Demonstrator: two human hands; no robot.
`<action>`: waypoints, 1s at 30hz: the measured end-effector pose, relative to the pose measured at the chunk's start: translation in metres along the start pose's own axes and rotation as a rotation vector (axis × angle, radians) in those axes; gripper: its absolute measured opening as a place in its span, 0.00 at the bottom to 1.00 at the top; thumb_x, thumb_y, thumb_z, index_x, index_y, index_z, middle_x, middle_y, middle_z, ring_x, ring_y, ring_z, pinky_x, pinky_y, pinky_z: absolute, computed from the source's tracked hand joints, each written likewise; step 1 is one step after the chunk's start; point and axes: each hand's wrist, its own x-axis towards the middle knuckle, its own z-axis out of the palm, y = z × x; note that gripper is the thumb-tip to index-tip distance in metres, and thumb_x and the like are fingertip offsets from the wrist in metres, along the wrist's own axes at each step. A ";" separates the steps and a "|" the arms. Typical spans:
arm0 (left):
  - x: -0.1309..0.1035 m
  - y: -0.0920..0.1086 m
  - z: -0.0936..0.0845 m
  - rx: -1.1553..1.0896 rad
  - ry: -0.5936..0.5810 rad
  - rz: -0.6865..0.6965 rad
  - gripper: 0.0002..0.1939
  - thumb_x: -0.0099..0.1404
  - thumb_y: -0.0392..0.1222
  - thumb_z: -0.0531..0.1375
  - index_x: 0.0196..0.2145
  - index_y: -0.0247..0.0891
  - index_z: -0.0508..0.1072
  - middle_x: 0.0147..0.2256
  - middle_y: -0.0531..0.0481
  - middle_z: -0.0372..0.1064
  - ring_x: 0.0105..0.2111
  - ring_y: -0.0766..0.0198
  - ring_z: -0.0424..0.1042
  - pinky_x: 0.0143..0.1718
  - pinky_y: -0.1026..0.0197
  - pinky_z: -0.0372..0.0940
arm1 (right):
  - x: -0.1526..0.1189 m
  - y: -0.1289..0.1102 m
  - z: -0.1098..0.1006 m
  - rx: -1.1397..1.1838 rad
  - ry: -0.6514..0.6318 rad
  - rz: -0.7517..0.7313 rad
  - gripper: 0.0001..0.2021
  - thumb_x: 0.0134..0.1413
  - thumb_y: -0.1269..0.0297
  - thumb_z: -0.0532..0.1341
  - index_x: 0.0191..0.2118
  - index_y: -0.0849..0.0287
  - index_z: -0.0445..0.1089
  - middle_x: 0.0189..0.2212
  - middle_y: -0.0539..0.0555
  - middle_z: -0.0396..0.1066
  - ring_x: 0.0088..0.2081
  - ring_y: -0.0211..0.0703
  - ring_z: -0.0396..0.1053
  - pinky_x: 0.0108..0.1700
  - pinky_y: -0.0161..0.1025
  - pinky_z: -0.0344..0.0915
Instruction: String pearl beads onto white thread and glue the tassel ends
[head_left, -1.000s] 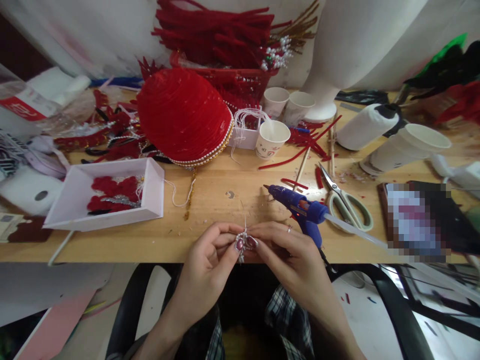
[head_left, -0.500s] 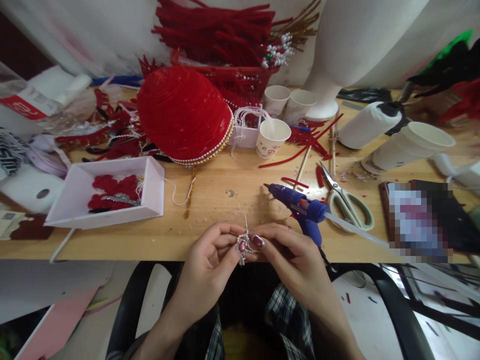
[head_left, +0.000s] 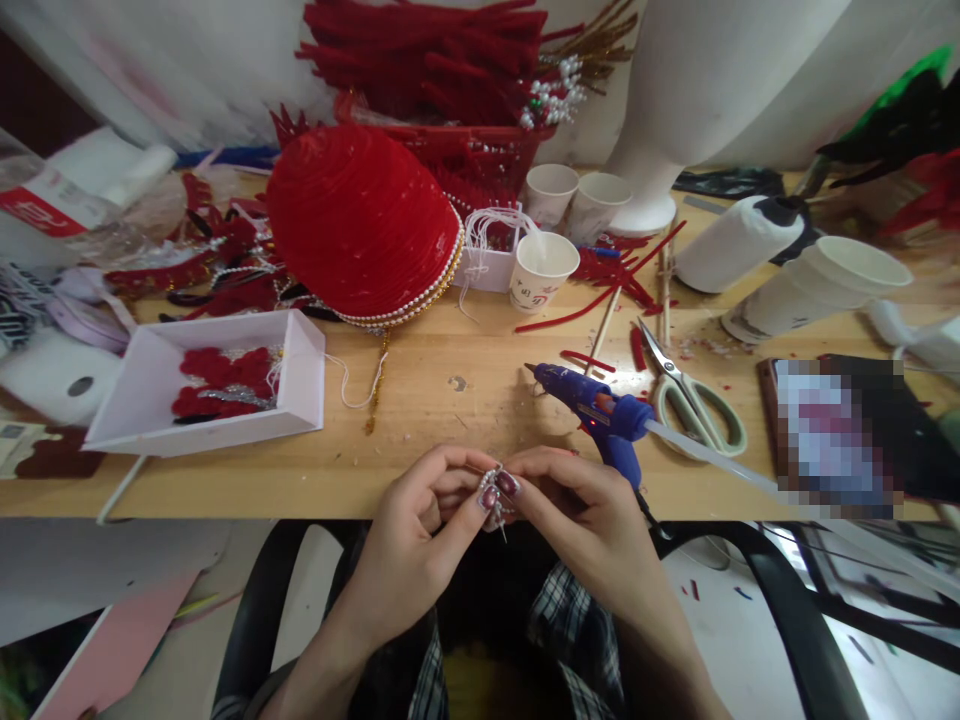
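Both of my hands meet at the table's front edge around a small string of silvery white beads [head_left: 493, 518]. My left hand [head_left: 427, 535] pinches it between thumb and fingers. From the other side my right hand [head_left: 589, 520] closes on it too, its thumb tip against the left thumb. A thin pale end sticks out below the thumbs, pointing down; whether it is thread or wire I cannot tell. The fingers hide much of the beads. Just beyond my right hand lies a blue hot glue gun [head_left: 592, 405] with a clear glue stick in its back.
Scissors [head_left: 694, 405] and a phone [head_left: 832, 435] lie to the right. On the left stands a white box [head_left: 300, 375] with red pieces. A red beaded dome [head_left: 360, 230], paper cups [head_left: 544, 270], a thread spool [head_left: 739, 250] and a red basket [head_left: 480, 150] stand farther back.
The thin pale end that pointed up away from me beyond the fingertips now points down below the thumbs. My right thumb has moved left, against the left one. The view has shifted slightly.
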 end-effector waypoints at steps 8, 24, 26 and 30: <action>0.000 0.002 -0.004 0.000 -0.059 0.004 0.07 0.68 0.39 0.64 0.44 0.39 0.77 0.38 0.47 0.81 0.38 0.61 0.80 0.41 0.64 0.75 | -0.003 -0.002 -0.001 0.106 -0.015 -0.022 0.08 0.57 0.70 0.66 0.41 0.55 0.81 0.35 0.54 0.81 0.35 0.41 0.79 0.36 0.35 0.77; -0.001 0.003 0.000 0.125 -0.032 0.040 0.05 0.67 0.39 0.63 0.40 0.38 0.76 0.36 0.46 0.81 0.37 0.58 0.82 0.39 0.61 0.76 | -0.005 0.001 0.001 0.006 0.072 -0.095 0.05 0.59 0.70 0.66 0.36 0.55 0.80 0.34 0.52 0.80 0.34 0.38 0.77 0.34 0.33 0.74; -0.001 0.002 0.000 0.115 -0.016 0.055 0.03 0.67 0.39 0.63 0.38 0.38 0.76 0.34 0.47 0.81 0.35 0.60 0.81 0.37 0.62 0.75 | -0.005 0.002 0.002 0.037 0.076 -0.090 0.05 0.59 0.70 0.66 0.36 0.54 0.80 0.35 0.52 0.81 0.35 0.39 0.78 0.36 0.33 0.75; -0.001 -0.001 -0.001 0.118 0.007 0.042 0.02 0.69 0.39 0.62 0.37 0.39 0.74 0.34 0.48 0.81 0.34 0.61 0.80 0.36 0.64 0.74 | -0.005 0.004 0.000 0.068 0.047 -0.011 0.06 0.63 0.65 0.64 0.39 0.55 0.80 0.34 0.52 0.80 0.33 0.40 0.77 0.36 0.36 0.75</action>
